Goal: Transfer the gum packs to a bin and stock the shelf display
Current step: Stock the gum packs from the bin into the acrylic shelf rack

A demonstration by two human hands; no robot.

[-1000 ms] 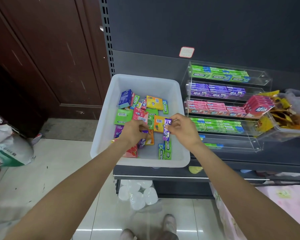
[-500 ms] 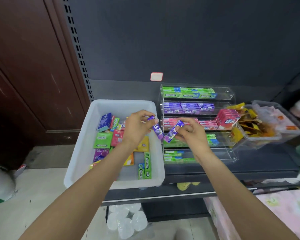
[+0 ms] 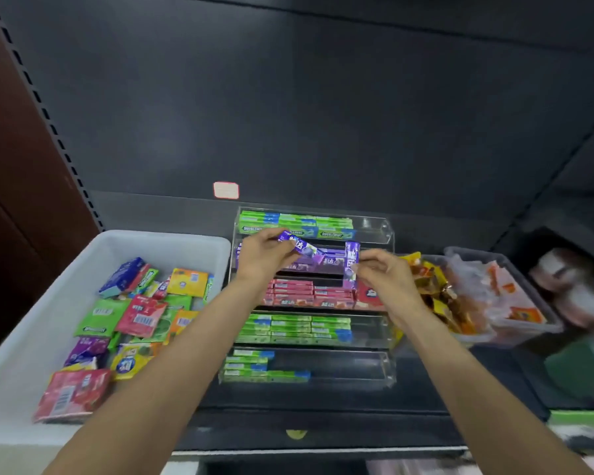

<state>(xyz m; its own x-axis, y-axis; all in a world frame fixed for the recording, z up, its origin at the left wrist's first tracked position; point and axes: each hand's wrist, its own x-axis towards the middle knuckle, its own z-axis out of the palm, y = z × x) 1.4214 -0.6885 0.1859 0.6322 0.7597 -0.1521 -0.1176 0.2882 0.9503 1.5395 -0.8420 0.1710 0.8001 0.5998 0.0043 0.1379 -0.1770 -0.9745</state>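
Both hands have risen from over the white bin to the clear display rack, each carrying a purple gum pack with it. The left hand [image 3: 266, 257] pinches one purple pack [image 3: 300, 248] between thumb and fingertips, the pack lying slantwise in front of the rack's second tier, its far end pointing down and to the right. The right hand [image 3: 384, 274] pinches a second purple pack [image 3: 351, 265] by its lower part, holding it nearly upright at the right end of the same purple row. The two hands are apart, with the purple row showing between them. The display rack [image 3: 378, 228] stands on the dark shelf [image 3: 408, 399] and has five tiers: green packs on top, purple below, then pink, then green again, and a bottom tier filled only at its left end. Whether either held pack already touches the packs in the purple row cannot be told, as motion blurs that spot. The white bin [image 3: 172, 245] sits just left of the rack and holds loose gum packs [image 3: 141, 315] in green, red, orange, blue and purple, lying flat and overlapping. To the right of the rack are clear tubs of wrapped snacks [image 3: 477, 296], touching one another. A small pale tag [image 3: 226, 190] is stuck on the back panel above the rack.
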